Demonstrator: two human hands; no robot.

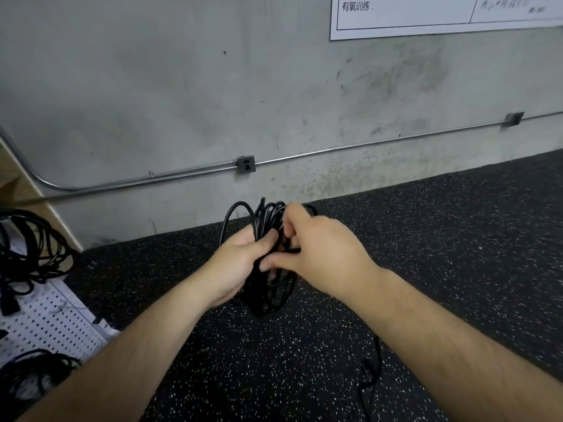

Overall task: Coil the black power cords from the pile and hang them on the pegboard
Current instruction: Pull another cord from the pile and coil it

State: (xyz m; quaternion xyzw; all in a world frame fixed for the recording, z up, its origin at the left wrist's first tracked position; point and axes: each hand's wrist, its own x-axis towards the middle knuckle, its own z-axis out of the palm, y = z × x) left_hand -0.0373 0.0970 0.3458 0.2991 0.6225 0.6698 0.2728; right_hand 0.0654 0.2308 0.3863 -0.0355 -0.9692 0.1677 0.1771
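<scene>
A coiled black power cord hangs between my hands at the centre of the view, its loops sticking out above and below them. My left hand grips the bundle around its middle. My right hand pinches strands of the same cord at the bundle's right side. A white pegboard lies at the lower left, with a coiled black cord at its top and another near its bottom edge. A loose black cord trails on the floor between my forearms.
The floor is black speckled rubber. A grey concrete wall stands behind, with a metal conduit, a socket box and a white printed sheet at the top right.
</scene>
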